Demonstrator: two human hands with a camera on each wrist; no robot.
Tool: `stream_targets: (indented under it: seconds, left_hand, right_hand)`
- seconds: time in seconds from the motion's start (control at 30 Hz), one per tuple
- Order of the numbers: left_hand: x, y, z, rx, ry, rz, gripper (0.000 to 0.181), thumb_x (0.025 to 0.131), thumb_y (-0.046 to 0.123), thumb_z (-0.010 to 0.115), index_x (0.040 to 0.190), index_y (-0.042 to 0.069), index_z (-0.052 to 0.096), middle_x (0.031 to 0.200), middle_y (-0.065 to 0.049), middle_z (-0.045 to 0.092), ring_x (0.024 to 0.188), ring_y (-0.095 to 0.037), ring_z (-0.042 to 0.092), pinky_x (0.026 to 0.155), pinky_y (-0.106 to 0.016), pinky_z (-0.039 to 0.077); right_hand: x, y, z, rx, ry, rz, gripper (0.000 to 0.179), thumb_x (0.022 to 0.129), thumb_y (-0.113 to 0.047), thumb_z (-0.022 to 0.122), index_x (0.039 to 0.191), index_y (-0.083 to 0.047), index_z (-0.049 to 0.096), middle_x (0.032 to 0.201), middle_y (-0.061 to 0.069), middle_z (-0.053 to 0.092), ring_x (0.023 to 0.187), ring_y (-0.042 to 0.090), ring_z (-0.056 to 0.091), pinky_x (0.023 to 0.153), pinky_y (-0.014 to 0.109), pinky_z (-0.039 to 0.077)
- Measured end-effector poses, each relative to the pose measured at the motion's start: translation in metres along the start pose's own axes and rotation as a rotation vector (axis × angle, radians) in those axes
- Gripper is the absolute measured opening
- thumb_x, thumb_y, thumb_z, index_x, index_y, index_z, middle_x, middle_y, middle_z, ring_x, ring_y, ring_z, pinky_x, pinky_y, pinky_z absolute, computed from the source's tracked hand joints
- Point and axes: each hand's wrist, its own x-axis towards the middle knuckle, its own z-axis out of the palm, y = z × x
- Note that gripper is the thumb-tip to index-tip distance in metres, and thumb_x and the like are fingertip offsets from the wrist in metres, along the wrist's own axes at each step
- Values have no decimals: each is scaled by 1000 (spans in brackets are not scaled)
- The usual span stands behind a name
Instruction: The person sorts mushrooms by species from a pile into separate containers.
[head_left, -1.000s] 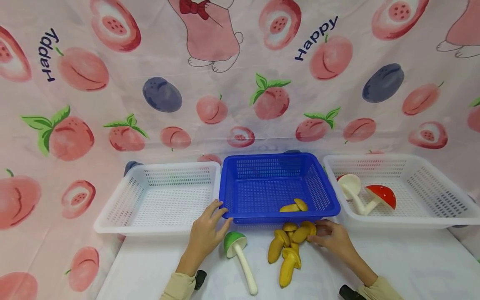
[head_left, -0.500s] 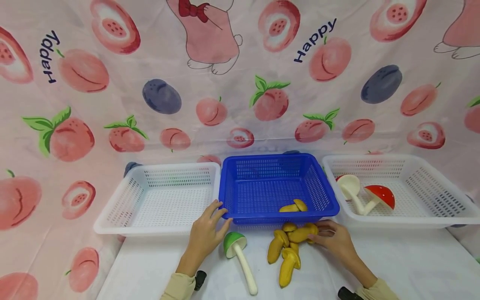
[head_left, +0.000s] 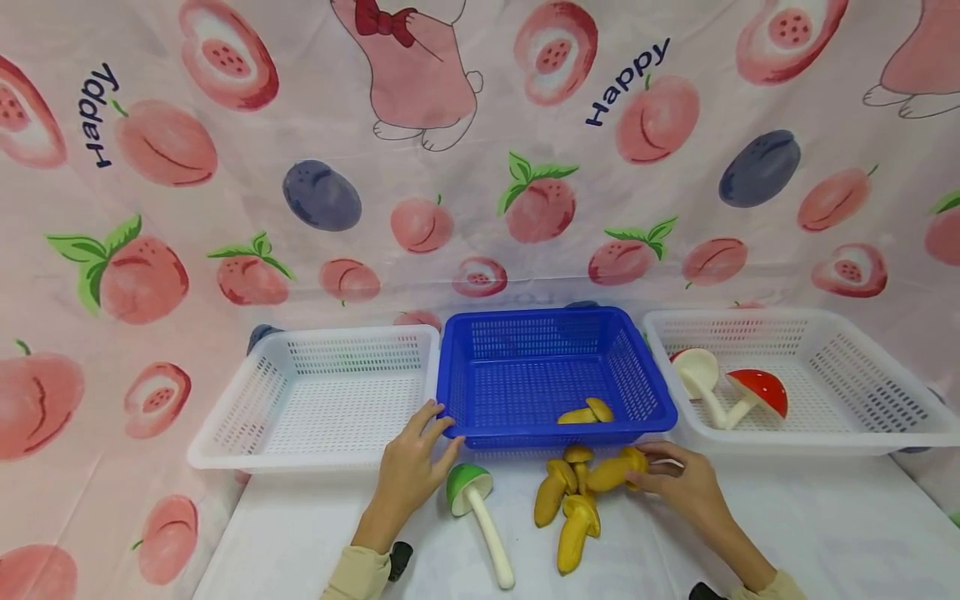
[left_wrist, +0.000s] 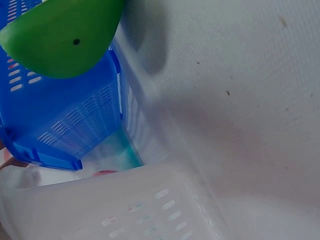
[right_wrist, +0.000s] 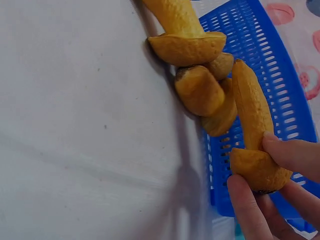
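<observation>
Yellow mushroom (head_left: 613, 472) now farther right in pinching right hand (head_left: 684, 483), left hand (head_left: 408, 467) spread, "Happy" (head_left: 627, 82) on backdrop (head_left: 465, 179).

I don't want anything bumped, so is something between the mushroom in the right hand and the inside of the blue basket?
Only the blue basket's near wall, just beyond the held yellow mushroom; nothing else visible blocks it. The loose yellow mushrooms lie to its left.
</observation>
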Motion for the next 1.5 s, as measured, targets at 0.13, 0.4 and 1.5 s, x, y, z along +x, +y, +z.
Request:
stream_targets:
  seconds: [0.13,0.4,1.5]
  left_hand:
    - [-1,0,0,2,-1,-5,28,81,27,73,99,5,71,117,-16,63,113,-31,58,68,-38,57]
    - [-3,-1,-1,4,5,-1,28,81,27,74,99,5,71,117,-16,63,113,-32,58,71,-39,57]
    - [-1,-2,2,-10,12,3,28,81,27,74,99,5,71,117,-15,63,114,-31,58,72,-38,57]
  right_hand:
    - [-5,-8,-4,-3,-13,3,56,71,-24,84,118,-2,62,110,15,63,93,21,65,71,23,54]
    - [-14,-23,-10,-13,-26,-51,53,74,-24,82,117,-2,62,111,15,63,96,24,63,74,24,54]
    - [2,-74,-24,-84,28,-353,41,78,-22,78,113,-5,66,107,12,65,88,6,63,68,22,55]
